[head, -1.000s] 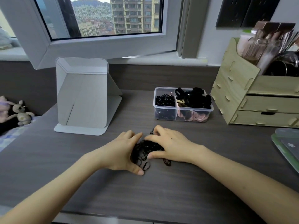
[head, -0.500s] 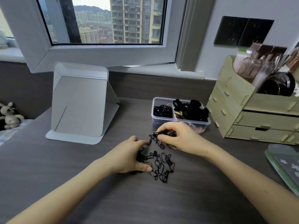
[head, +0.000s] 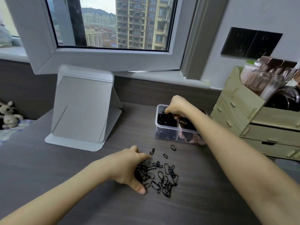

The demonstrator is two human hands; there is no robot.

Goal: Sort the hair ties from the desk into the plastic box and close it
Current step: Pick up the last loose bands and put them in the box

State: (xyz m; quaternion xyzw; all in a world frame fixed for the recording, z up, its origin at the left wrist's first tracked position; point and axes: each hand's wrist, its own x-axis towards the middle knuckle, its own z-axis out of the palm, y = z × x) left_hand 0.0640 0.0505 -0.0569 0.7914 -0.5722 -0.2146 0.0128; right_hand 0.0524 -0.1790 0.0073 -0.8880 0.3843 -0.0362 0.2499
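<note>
A person's right hand [head: 176, 106], fingers bunched on black ties, reaches into the clear box's [head: 164, 133] left compartment to drop them, while the left hand [head: 128, 169], spread open, corrals the loose ties [head: 162, 176] on the tabletop [head: 81, 168].

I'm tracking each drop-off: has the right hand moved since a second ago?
Yes. The right hand has gone from the pile of hair ties on the desk away from the person to the plastic box, over its left compartment.
</note>
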